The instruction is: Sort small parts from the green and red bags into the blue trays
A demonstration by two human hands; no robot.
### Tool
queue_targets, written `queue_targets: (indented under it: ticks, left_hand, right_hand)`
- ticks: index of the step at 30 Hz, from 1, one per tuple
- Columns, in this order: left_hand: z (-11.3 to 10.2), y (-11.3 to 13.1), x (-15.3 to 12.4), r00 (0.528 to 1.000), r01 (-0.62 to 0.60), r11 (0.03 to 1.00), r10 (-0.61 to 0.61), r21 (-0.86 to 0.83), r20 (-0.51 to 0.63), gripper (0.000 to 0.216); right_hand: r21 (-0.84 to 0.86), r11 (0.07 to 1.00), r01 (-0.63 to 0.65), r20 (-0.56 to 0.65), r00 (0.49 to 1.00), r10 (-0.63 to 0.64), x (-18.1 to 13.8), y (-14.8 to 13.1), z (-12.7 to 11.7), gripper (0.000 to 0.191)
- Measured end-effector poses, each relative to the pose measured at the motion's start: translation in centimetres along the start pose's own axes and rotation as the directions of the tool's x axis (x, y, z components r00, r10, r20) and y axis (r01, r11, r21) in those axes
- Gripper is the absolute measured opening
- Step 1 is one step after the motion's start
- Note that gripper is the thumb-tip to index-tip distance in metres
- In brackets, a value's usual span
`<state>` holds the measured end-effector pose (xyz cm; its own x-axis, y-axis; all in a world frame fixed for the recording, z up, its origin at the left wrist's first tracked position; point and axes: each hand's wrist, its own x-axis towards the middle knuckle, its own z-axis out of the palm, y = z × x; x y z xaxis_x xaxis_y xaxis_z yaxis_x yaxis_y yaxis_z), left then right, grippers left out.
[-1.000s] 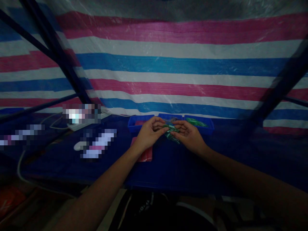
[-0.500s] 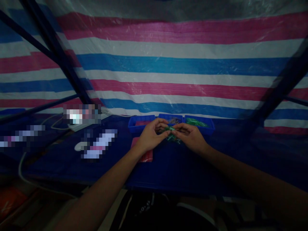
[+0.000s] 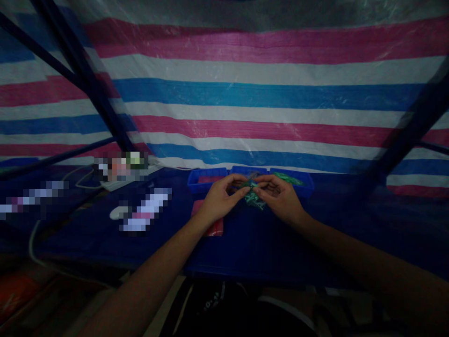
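Over the blue table, my left hand and my right hand meet with thumbs and fingers pinched around a small green shiny piece. Its exact kind is too dark and small to make out. Just below the fingertips shows a cluster of shiny green pieces. Partly under my left wrist lies a red flat packet. Behind the hands stand a blue bin with red contents, a middle blue bin partly covered by my fingers, and a right blue bin holding green pieces.
A white power strip with cables sits at the back left of the blue table. Nearer are a white round object and a blurred-out strip. Dark blue metal posts frame a striped sheet.
Both hands stay pinched together at nearly the same spot, with slight finger shifts. A little more of the green cluster shows below the fingertips.
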<state>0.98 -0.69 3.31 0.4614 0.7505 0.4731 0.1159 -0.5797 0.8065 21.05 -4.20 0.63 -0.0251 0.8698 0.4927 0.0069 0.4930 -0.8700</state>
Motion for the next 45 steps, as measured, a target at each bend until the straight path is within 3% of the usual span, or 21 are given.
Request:
queue_targets:
  ticks: [3,6,11,17,22,25,31,34,37,39,41,45]
  left_hand:
    - [-0.3,0.7,0.0,0.993,-0.049,0.99,0.063,0.133,-0.102,0.023]
    - [-0.4,1.1,-0.2,0.996,-0.057,0.978,0.07,0.201,-0.062,0.018]
    - [0.2,0.8,-0.5,0.994,0.028,0.997,-0.036,0.073,0.102,0.029]
    - [-0.3,-0.4,0.0,0.995,0.086,0.996,-0.084,-0.032,0.053,0.026]
    - [-0.8,-1.4,0.4,0.991,0.107,0.993,-0.111,-0.057,-0.078,0.026]
    - [-0.8,-1.6,0.4,0.989,0.115,0.987,-0.125,-0.113,-0.082,0.036]
    - [-0.6,-0.7,0.2,0.993,0.116,0.983,-0.114,-0.139,0.023,0.044]
    - [-0.6,-0.4,0.0,0.995,0.098,0.993,-0.096,-0.064,0.038,0.051]
    - [-0.6,-0.3,-0.2,1.0,-0.005,0.981,-0.001,0.193,0.031,0.047]
    - [-0.5,-0.5,-0.3,0.99,-0.122,0.922,0.088,0.369,0.107,0.038]
    - [-0.3,-0.6,-0.5,0.958,-0.246,0.851,0.143,0.463,0.248,0.031]
    - [0.0,-1.1,-1.0,0.88,-0.355,0.796,0.109,0.49,0.461,0.042]
  right_hand:
    - [-0.065,0.998,-0.007,-0.1,0.995,0.001,0.2,0.2,-0.4,0.029]
    - [-0.14,0.99,-0.029,-0.163,0.987,0.005,0.2,0.3,-0.6,0.027]
    - [-0.183,0.983,0.029,-0.039,0.999,-0.037,-0.1,0.1,-0.3,0.024]
    - [-0.128,0.988,0.087,0.123,0.99,-0.071,-0.5,-0.2,0.3,0.034]
    - [-0.206,0.972,0.112,-0.018,0.993,-0.118,-0.4,-0.2,0.3,0.023]
    - [-0.195,0.978,0.08,-0.111,0.988,-0.103,-0.1,-0.1,0.1,0.033]
    - [-0.029,0.999,-0.043,-0.006,0.999,0.043,0.0,0.6,0.1,0.041]
    - [-0.042,0.997,-0.067,0.009,0.998,0.068,0.2,1.1,-0.1,0.036]
    - [-0.173,0.985,-0.016,-0.05,0.999,0.008,0.9,1.1,-1.2,0.031]
    - [-0.36,0.931,0.051,-0.136,0.985,-0.107,1.6,0.8,-2.5,0.027]
    - [-0.581,0.805,0.122,-0.177,0.946,-0.271,2.4,0.3,-4.1,0.022]
    - [-0.803,0.554,0.221,-0.051,0.899,-0.434,3.6,0.1,-7.2,0.034]
